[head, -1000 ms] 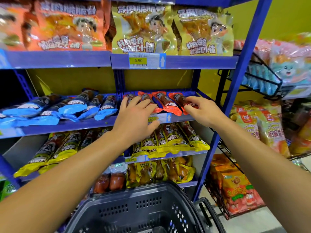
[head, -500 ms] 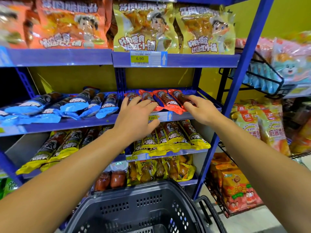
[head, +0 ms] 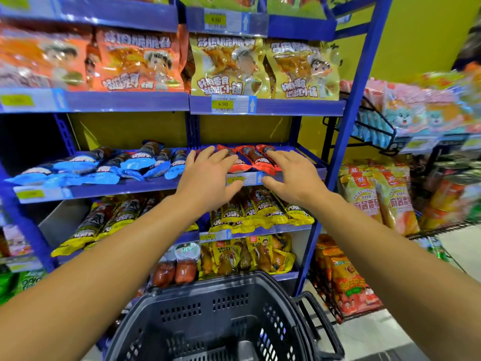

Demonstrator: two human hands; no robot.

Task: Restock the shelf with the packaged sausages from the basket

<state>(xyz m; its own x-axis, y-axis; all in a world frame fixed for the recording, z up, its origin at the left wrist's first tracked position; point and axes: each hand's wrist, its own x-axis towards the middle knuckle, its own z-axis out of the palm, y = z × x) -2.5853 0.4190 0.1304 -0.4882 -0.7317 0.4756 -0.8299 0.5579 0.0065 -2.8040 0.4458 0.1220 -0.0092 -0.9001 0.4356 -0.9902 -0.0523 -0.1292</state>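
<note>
1. Both bare arms reach forward to the middle tier of a blue shelf (head: 130, 187), palms down, side by side.
2. Left hand (head: 208, 175): fingers spread wide and flat, fingertips resting on or just over the left end of a row of red sausage packs (head: 250, 160). It grips nothing.
3. Right hand (head: 291, 178): fingers also spread and loose, thumb pointing toward the left hand. It hovers at the right end of the red row, fingertips at the rightmost pack. Contact cannot be told; nothing is held.
4. The red packs lie flat on the shelf, parallel, ends toward the front edge, just above a yellow price tag (head: 235, 180) partly hidden between the two thumbs.
5. Left of them on the same tier: blue sausage packs (head: 135, 162), fanned loosely.
6. One tier down: yellow sausage packs (head: 260, 212), sloping toward the front.
7. One tier up: upright snack bags, orange (head: 135, 61) at left, yellow (head: 226, 66) at right, with a tag reading 6.90 beneath.
8. A dark plastic basket (head: 223, 321) sits low and centre, below the arms. The visible part of its inside shows no packs.
9. A wire rack (head: 377, 126) with other packets stands just right of the shelf's blue upright; that area is blurred.
</note>
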